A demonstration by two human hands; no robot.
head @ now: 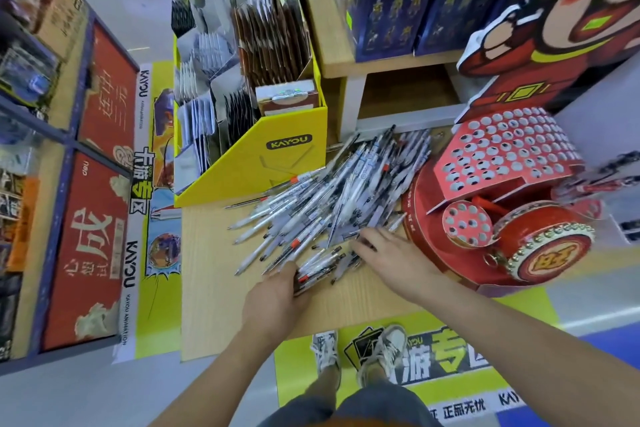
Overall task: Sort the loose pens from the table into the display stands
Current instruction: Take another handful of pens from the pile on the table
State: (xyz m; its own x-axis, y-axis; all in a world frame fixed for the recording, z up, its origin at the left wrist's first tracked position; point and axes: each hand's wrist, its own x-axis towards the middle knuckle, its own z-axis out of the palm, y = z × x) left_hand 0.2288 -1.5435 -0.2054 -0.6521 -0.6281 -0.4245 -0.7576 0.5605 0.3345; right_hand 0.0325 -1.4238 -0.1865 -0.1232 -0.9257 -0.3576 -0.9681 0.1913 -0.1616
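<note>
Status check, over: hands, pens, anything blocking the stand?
Left hand grips a few pens. Right hand flat on the pen pile. Red drum stand beside pile, nothing between.

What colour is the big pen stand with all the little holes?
The pen stand is red, seen in the head view.

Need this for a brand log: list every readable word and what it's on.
"KAYOU": yellow display stand
"卡游专区": floor strip left of the table
"正品无忧": floor mat
"成": red panel
Print on the pens and the red drum stand: too blurred to read.
</note>
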